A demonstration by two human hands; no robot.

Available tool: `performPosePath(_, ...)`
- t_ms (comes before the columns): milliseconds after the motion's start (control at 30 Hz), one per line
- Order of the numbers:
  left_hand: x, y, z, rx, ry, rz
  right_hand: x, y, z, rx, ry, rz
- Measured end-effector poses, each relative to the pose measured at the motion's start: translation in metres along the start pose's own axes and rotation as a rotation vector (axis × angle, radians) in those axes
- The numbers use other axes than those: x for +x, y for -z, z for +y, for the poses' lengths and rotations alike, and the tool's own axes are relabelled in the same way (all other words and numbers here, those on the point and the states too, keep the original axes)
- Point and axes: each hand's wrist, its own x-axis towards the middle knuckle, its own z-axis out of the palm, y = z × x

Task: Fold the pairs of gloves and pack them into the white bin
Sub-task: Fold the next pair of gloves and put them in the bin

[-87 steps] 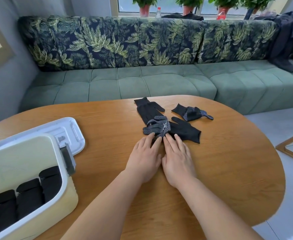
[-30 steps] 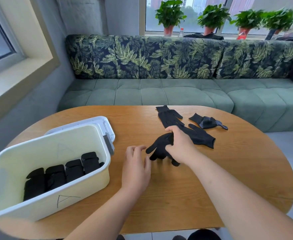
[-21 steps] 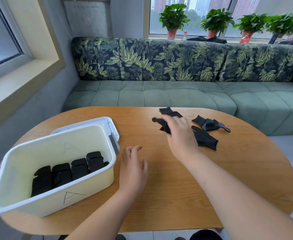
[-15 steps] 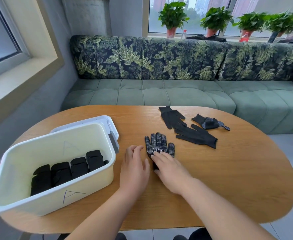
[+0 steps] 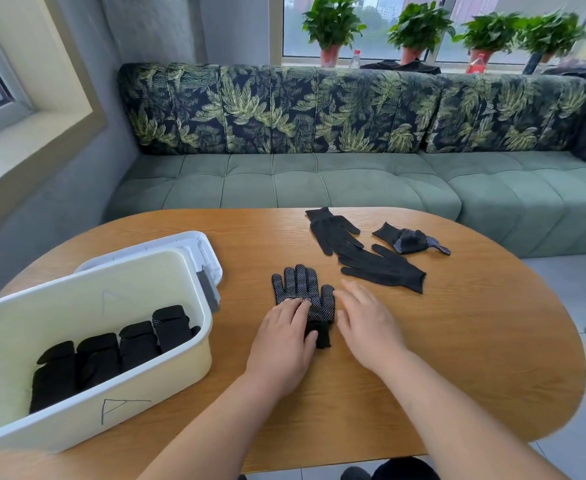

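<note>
Dotted glove (image 5: 298,285) right of white bin (image 5: 167,386) points away toward loose gloves (image 5: 381,268); left grip (image 5: 281,341) presses it flat-fingered, right grip (image 5: 367,323) open alongside.

Left hand (image 5: 282,344) onto dotted glove (image 5: 300,289); right hand (image 5: 367,323) off.

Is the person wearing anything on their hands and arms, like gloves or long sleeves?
No. The left hand and the right hand are both bare, with no gloves on them. The left forearm and the right forearm are bare too, and no sleeve shows. I see no watch, bracelet or ring.
</note>
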Motion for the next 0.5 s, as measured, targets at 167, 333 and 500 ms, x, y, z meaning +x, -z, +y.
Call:
performPosePath(167,0.011,-0.002,0.003,0.071,0.031,0.025,0.011,-0.002,0.034,-0.118,-0.195,-0.032)
performPosePath(333,0.024,-0.003,0.004,0.067,0.048,0.006,0.035,0.001,0.053,-0.153,-0.285,-0.016)
performPosePath(500,0.029,-0.009,0.004,0.116,0.034,-0.079,0.083,0.016,0.071,-0.191,-0.322,-0.020)
